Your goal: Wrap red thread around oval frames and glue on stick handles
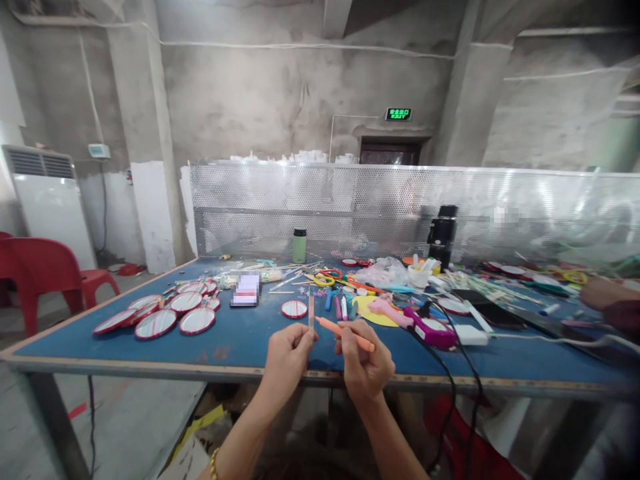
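Observation:
My left hand (287,357) pinches a thin flat stick (311,311) and holds it upright over the near edge of the blue table (240,343). My right hand (365,363) grips an orange pen (345,333), its tip pointing left at the stick. A single red-rimmed round mirror (294,309) lies on the table just beyond the stick. Both hands hover close together above the table's front edge.
Several red-rimmed mirrors (165,313) lie at the left. A pink glue gun (393,311), a magenta device (434,331) with black cables, markers, scissors and sticks crowd the middle and right. A green cup (299,246) and black bottle (443,233) stand by the mesh screen. Another person's arm (607,297) rests at right.

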Motion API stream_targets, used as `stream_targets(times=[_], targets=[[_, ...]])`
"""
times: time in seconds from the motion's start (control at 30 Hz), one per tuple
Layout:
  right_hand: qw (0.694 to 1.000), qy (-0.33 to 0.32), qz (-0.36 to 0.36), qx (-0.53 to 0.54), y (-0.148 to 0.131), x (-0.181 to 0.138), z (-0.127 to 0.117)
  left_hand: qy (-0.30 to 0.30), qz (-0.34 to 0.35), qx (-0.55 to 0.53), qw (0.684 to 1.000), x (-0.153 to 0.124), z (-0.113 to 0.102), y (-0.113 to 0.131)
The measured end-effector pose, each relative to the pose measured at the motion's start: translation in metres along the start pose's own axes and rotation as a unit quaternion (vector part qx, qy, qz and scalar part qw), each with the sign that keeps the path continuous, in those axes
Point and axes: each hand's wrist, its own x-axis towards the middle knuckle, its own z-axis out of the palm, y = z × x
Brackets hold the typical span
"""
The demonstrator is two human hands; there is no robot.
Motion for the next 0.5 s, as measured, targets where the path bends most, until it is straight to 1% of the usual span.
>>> stream_targets(times=[0.1, 0.33, 0.5], targets=[[1.0, 0.013, 0.001, 0.017, 0.0, -0.0005, -0.0001, -0.003, -0.001, -0.003, 1.0, 0.0, -0.0001, -0.0012], [1.0, -0.022, -0.014, -0.006, -0.0053, 0.0016, 0.0001, -0.004, -0.003, -0.004, 1.0, -0.0003, 0.0007, -0.0018], [1.0, 0.001, -0.011, -0.005, -0.0017, 0.0002, 0.0007, -0.004, -0.001, -0.001, 1.0, -0.0006, 0.0002, -0.001]])
